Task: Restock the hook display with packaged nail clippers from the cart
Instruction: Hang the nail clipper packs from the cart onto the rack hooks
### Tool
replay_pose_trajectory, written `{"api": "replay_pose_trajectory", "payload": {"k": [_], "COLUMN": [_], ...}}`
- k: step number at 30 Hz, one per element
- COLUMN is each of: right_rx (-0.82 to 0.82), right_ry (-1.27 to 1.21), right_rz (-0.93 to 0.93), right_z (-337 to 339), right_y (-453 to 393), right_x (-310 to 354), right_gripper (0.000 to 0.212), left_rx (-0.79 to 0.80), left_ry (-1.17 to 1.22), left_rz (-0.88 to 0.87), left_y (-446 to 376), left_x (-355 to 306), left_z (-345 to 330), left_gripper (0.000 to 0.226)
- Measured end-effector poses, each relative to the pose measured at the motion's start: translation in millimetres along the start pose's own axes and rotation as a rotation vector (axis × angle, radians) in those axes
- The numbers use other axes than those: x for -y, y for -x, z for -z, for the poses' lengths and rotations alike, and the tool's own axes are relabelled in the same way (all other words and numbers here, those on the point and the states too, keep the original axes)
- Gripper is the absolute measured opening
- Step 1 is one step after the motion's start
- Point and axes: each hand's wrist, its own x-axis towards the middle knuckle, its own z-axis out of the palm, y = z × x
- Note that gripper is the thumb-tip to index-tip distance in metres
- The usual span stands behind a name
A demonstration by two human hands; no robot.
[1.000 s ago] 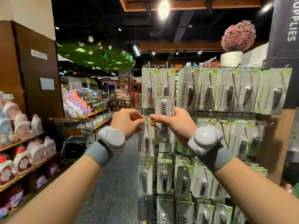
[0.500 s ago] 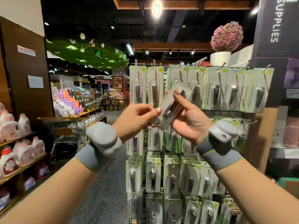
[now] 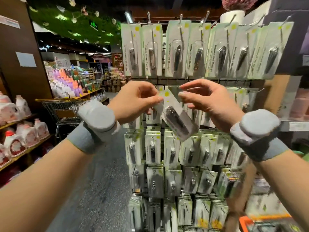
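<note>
- Your forearms are bare, with no sleeves.
- On your left wrist (image 3: 87, 136) you wear a grey knit band carrying a rounded, pale grey pod.
- Your right wrist (image 3: 260, 139) carries a matching grey band and rounded pod.
- Your hands wear no gloves.

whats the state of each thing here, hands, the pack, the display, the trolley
left hand: pinches the pack's top corner
right hand: fingers loosely curled beside the pack's top edge; contact unclear
nail clipper pack: off the hooks, tilted, top end up-left
top row of packs: hanging upright on hooks
lower rows of packs: hanging, densely filled
shopping trolley: standing in the aisle; contents unclear
</note>
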Motion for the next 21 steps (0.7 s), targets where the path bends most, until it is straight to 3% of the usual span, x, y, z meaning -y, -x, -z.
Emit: {"api": "replay_pose_trajectory", "payload": {"k": [3,6,15,21], "right_rx": [0.109,0.162,0.228,0.236], "right_ry": [0.138,0.263,0.417,0.388], "right_rz": [0.091,0.088,0.044,-0.005], "right_z": [-16.4,-27.0,-61.9,-83.1], "right_y": [10.8,17.8,36.5,49.3], "right_x": [-4.0,-12.5,-51.4,-75.2], "right_gripper": [0.017,0.009,0.016,0.017], "left_rx": [0.071,0.09,0.14,0.155], "left_ry": [-0.252,-0.357,-0.359,-0.349], "left_rz": [-0.067,-0.11,0.029,0.099], "left_y": [8.7,19.0,58.4,80.7], "left_x": [2.6,7.0,48.7,73.6], "left_z": [-8.6,-11.7,-5.5,-3.7], "left_gripper": [0.014,0.008,0.006,0.007]}}
